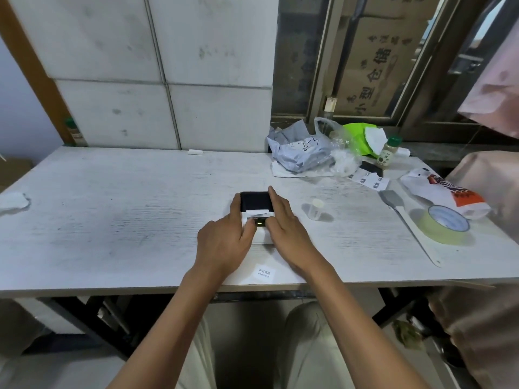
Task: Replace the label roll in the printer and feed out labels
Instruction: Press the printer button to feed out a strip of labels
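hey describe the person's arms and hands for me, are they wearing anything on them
Both arms are bare from the bottom edge of the frame to the fingers: no sleeves, gloves, watch, bracelets or rings can be seen on the left hand or the right hand. Nails look short and unpainted. Light beige trousers show below.

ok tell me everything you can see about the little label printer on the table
The label printer is a small boxy unit, black at the far end and white at the near end, probably plastic. A green light glows on a dark strip across its top, and a white label edge shows at the slot. It lies flat mid-table. The left hand grips its left side, the right hand its right side, index finger reaching along the far edge.
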